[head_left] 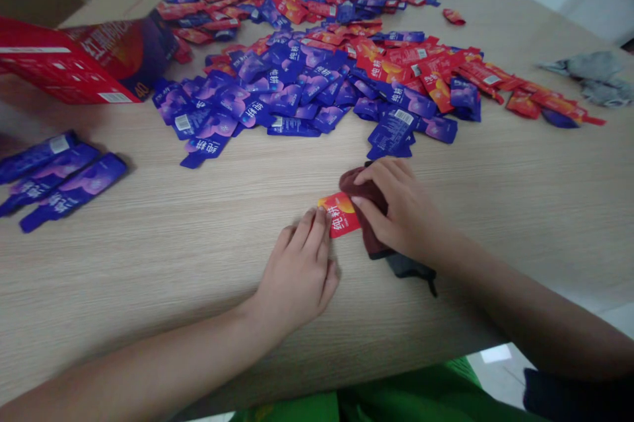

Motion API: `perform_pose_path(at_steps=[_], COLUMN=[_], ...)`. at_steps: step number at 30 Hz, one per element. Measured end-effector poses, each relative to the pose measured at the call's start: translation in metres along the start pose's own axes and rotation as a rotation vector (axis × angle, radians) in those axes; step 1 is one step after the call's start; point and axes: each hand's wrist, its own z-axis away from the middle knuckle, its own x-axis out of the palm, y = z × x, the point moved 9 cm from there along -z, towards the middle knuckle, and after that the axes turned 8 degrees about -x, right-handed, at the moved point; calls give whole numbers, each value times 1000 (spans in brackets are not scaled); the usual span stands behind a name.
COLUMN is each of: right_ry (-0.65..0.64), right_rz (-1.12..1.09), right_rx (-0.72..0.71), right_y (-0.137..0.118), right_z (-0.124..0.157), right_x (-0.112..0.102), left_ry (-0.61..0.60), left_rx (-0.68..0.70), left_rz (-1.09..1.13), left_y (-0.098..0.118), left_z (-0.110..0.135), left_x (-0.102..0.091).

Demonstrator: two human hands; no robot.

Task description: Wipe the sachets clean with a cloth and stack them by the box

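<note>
A red sachet (341,216) with an orange fruit print and white lettering lies flat on the table in front of me. My left hand (300,263) pins its left end with closed, bent fingertips. My right hand (396,204) grips a dark brown cloth (369,224) with black edging, fingers bunched round it. The cloth rests over the sachet's right part and hides it. From under the cloth and right hand sticks a grey-black piece (409,268) of fabric with a short cord.
Purple sachets (297,78) and red sachets (426,69) lie heaped across the table's far side. Several purple sachets (74,187) lie side by side at left. An open red cardboard box (69,69) lies behind them. Grey crumpled cloth (594,75) sits far right.
</note>
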Motion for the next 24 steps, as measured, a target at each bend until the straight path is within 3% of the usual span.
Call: perform_pose_path(at_steps=[3, 6, 9, 13, 18, 21, 24], right_ry=[-97, -161, -161, -202, -257, -191, -41], right_rz=[66, 163, 252, 362, 288, 216, 131], right_rx=[-70, -23, 39, 155, 184, 202, 124], right_y=[-27, -30, -15, 23, 53, 50, 23], right_z=[-1, -1, 0, 6, 12, 10, 4], right_x=[22, 34, 29, 18, 12, 3, -6], left_ry=[15, 7, -4, -19, -19, -14, -3], left_rx=[10, 8, 3, -4, -11, -14, -9], left_rz=[-14, -25, -25, -23, -11, -6, -3], left_y=[1, 1, 1, 0, -1, -1, -1], left_z=[0, 0, 0, 0, 0, 0, 1], left_x=[-1, 0, 0, 0, 2, 2, 2])
